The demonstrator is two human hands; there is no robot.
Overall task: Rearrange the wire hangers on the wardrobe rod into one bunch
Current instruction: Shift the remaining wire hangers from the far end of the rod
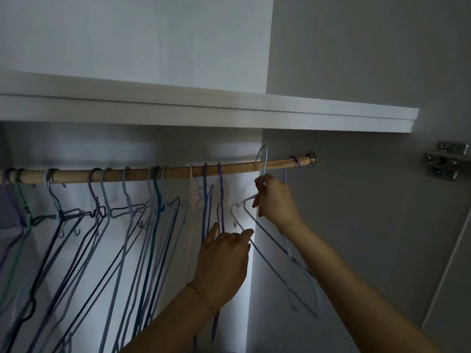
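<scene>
A wooden wardrobe rod (237, 168) runs under a white shelf. Several wire hangers (122, 215) in blue, purple, teal and pink hang spread along it from the far left to the middle. My right hand (275, 198) grips the neck of a light blue hanger (263, 159), whose hook stands lifted above the rod. My left hand (224, 258) holds that hanger's lower left arm beside a purple hanger (220, 189). Another purple hanger (295, 161) hangs alone near the rod's right end.
The white shelf (305, 118) sits close above the rod. The wardrobe's right side wall (356, 225) holds the rod's metal socket (311, 160). A metal door hinge (444, 160) is fixed at the far right. A white back panel lies behind the hangers.
</scene>
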